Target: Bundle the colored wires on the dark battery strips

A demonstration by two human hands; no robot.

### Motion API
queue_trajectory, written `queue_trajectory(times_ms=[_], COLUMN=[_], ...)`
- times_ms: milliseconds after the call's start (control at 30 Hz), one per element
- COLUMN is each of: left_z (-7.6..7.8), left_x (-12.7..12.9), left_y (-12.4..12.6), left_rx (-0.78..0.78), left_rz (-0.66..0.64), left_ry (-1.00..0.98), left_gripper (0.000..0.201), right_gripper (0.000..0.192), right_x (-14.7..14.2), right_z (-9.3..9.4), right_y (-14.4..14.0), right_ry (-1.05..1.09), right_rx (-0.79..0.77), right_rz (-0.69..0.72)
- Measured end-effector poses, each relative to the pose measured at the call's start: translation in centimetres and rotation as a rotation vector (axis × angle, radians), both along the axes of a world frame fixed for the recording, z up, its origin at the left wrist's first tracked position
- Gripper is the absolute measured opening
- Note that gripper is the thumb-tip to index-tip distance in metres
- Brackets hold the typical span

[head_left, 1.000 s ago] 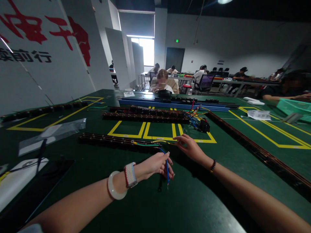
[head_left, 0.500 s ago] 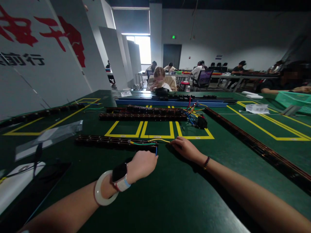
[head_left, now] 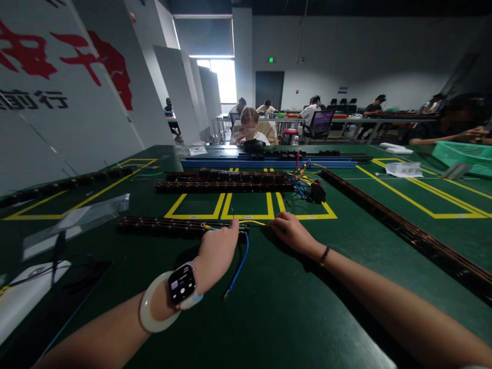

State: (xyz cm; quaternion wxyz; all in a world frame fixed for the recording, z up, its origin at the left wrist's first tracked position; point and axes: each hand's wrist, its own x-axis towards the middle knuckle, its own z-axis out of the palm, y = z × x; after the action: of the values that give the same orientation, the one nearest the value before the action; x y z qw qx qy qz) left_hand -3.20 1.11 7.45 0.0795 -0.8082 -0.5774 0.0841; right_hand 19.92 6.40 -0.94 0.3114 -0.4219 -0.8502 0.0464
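Note:
A long dark strip (head_left: pixel 161 224) with copper-coloured rails lies across the green table before me. My left hand (head_left: pixel 217 251) is closed over the strip's right part, and its fingertips are hidden behind the hand. Whatever it grips there, beside the green wire (head_left: pixel 241 228), I cannot make out. A yellow wire (head_left: pixel 251 222) runs right from the left thumb to my right hand (head_left: pixel 286 228), whose fingers pinch its far end. From the strip's right end a blue wire (head_left: pixel 243 261) hangs loose toward me, its tip bare on the table.
More dark strips (head_left: pixel 223 186) lie beyond, with a bundle of coloured wires (head_left: pixel 302 185) and a black block (head_left: pixel 317 193) at their right end. Another strip (head_left: pixel 400 228) slants along the right. Plastic bags (head_left: pixel 77 220) and a dark tablet (head_left: pixel 80 292) are at left. A person sits opposite.
My left hand has left the blue wire and moved up and left onto the strip. The blue wire now hangs free. My right hand stays on the yellow wire.

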Motion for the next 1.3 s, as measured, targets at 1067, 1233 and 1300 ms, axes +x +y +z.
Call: queue_trajectory(times_ms=[1067,1233,1300], left_z=[-1.3,-1.3,-1.7], left_x=[1.4,1.6,1.4], left_y=[-2.1,-2.1,-1.8], left_rx=[-0.010,-0.096,-0.171], left_rz=[-0.646,-0.133,-0.080], left_ry=[-0.140,-0.087,-0.148], left_gripper=[0.037,0.047,0.045], right_gripper=[0.027,0.022,0.024], right_x=[0.4,0.4,0.4], right_z=[0.7,1.0,1.5], right_y=[1.1,0.9,0.6], right_ry=[0.058,0.015,0.023], right_rx=[-0.384,-0.431,-0.519], right_rz=[0.026,0.026,0.046])
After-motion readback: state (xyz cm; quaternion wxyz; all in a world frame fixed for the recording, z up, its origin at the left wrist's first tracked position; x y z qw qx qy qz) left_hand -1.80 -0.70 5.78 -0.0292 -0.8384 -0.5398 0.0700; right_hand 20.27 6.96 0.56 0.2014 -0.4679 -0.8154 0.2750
